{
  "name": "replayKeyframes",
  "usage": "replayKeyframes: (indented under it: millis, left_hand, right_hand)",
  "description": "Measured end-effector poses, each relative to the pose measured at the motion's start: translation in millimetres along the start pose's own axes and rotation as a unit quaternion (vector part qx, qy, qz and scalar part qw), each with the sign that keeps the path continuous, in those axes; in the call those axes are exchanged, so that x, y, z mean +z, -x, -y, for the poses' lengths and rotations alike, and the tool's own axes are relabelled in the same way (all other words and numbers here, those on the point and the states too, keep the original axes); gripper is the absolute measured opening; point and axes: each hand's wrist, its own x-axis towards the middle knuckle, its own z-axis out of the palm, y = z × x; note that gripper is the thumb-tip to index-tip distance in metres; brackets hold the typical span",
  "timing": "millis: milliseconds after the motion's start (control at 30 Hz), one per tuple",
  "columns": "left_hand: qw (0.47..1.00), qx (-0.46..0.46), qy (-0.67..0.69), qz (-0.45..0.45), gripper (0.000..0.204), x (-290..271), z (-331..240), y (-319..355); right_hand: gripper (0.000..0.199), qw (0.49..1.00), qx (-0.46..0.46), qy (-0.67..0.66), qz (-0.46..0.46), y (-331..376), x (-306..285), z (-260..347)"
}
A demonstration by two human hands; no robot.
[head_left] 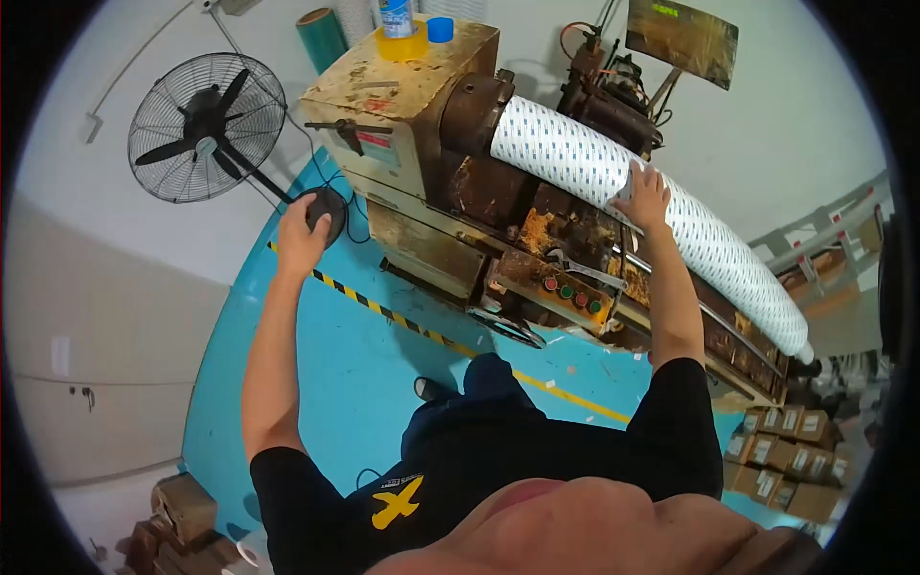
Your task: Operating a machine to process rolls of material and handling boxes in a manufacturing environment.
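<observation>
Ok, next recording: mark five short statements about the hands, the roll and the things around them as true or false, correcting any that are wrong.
1. The right hand lies on the white patterned roll. True.
2. The left hand is gripping the wrench. False: the wrench lies on the machine, by the round buttons.
3. The fan is to the left of the machine. True.
4. The blue cap lies on the floor. False: it is on top of the machine, beside the yellow tape.
5. The floor is red. False: it is blue, with a black-and-yellow striped line.
</observation>
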Motion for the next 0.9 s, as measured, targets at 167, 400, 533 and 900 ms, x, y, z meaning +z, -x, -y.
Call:
replayKeyframes:
  millis: [167,400,533,900]
  left_hand:
    - [0.988,0.150,-0.042,-0.004,0.043,13.7,33.0,-99.3]
    - [0.962,0.243,-0.119,0.025,0.046,34.4,58.9,-186.7]
    - [0.942,0.323,-0.079,0.052,0.042,37.0,56.8,-201.6]
    - [0.931,0.362,0.013,0.039,0.030,37.9,69.4,-219.2]
  right_hand:
    - [0.099,0.997,0.047,0.036,0.052,-8.1,-10.6,16.7]
    - [0.099,0.997,0.055,0.044,0.027,-11.1,-7.1,23.6]
    - [0.102,0.995,0.071,0.062,0.028,-12.8,-6.6,31.9]
    - [0.099,0.988,0.134,0.056,0.049,-21.2,4.6,47.2]
